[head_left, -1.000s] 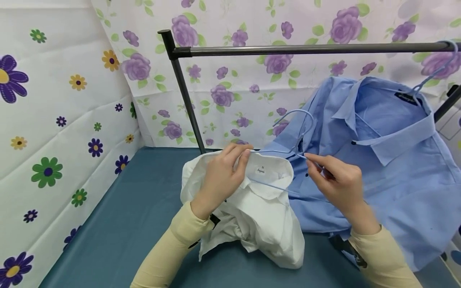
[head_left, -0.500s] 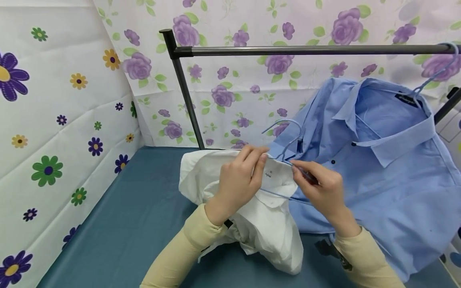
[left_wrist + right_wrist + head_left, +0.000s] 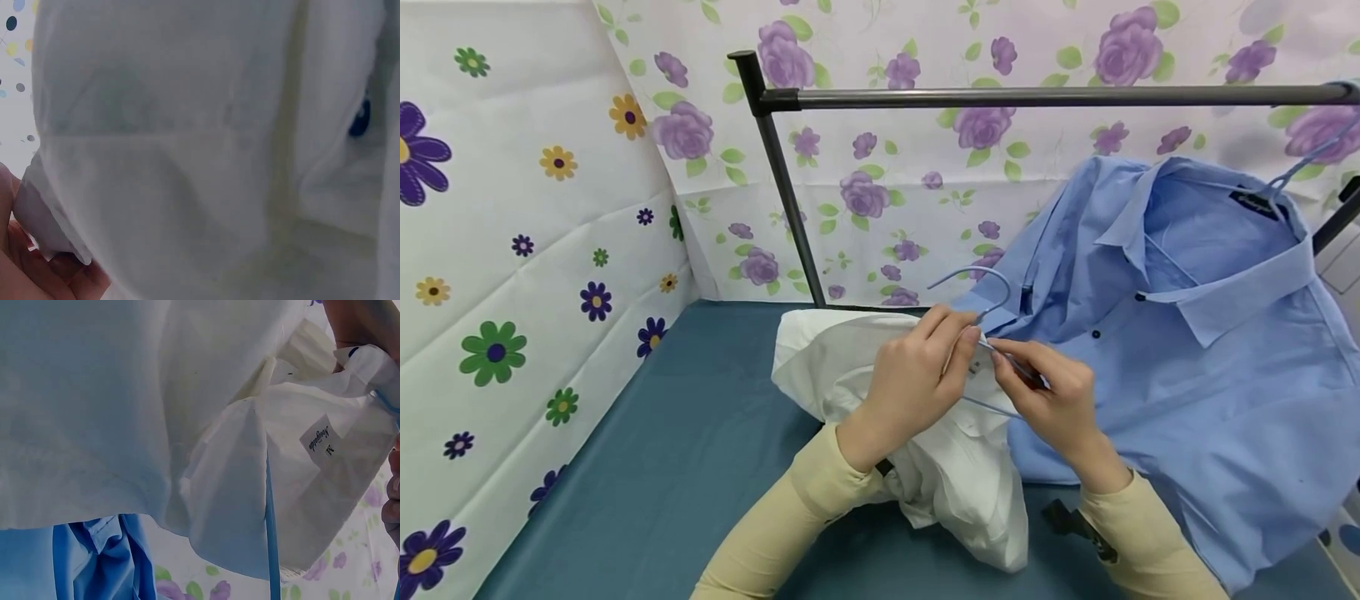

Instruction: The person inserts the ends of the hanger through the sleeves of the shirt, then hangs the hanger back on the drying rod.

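A white shirt (image 3: pixel 973 508) hangs bunched from my left hand (image 3: pixel 913 387), whose fingers and thumb grip its collar edge beside the hook (image 3: pixel 1008 292) of a light blue hanger. My right hand (image 3: pixel 1060 400) pinches the hanger's right shoulder, close to the left fingertips. Below the hands, the hanger's lower bar (image 3: pixel 271 531) crosses the shirt's neck opening in the right wrist view, near the printed collar label (image 3: pixel 320 440). The hanger's left part is hidden inside the shirt. In the left wrist view, white cloth (image 3: pixel 156 125) fills most of the picture, with fingers (image 3: pixel 44 275) at lower left.
A dark clothes rack rail (image 3: pixel 1000 97) runs across the back above the table (image 3: pixel 662 467). From its right end a light blue shirt (image 3: pixel 1232 375) hangs on a blue hanger (image 3: pixel 1307 158), close beside my right hand. Flowered sheets (image 3: pixel 865 150) line the back and left.
Both hands have come closer together: the left moved right along the collar, the right moved left. The hanger slid leftward and lower into the white shirt, its hook now right at the left fingertips.
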The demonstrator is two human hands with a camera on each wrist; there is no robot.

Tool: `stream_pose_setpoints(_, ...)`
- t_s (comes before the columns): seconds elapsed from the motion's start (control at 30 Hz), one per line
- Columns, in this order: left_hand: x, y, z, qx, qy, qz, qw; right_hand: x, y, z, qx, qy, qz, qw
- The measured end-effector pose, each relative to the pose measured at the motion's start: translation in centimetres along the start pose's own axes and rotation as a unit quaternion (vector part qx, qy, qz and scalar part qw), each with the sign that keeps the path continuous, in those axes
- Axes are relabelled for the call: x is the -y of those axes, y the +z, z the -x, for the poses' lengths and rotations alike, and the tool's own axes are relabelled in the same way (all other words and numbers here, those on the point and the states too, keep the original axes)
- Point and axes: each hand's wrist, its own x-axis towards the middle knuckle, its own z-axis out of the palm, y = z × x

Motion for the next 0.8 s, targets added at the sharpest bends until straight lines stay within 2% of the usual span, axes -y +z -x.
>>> stream_pose_setpoints(0.23, 0.2, -0.3, 0.1, 0.011, -0.006, -0.001, 0.9999, 0.1, 0.2, -0.1, -0.005, -0.003, -0.001, 1.000)
stream_pose_setpoints(0.5, -0.1, -1.0, 0.8, -0.002, -0.014, 0.024, 0.9996, 0.1, 0.4, 0.4, -0.037, 0.005, -0.020, 0.999)
stream_pose_setpoints(0.67, 0.3, -1.6, 1.6, -0.041, -0.015, 0.049, 0.9979, 0.0, 0.4, 0.6, -0.084, 0.021, -0.038, 0.995)
stream_pose_setpoints(0.8, 1.3, -2.2, 2.1, -0.107, -0.001, 0.059, 0.9924, 0.0, 0.2, 0.5, -0.127, 0.031, -0.044, 0.990)
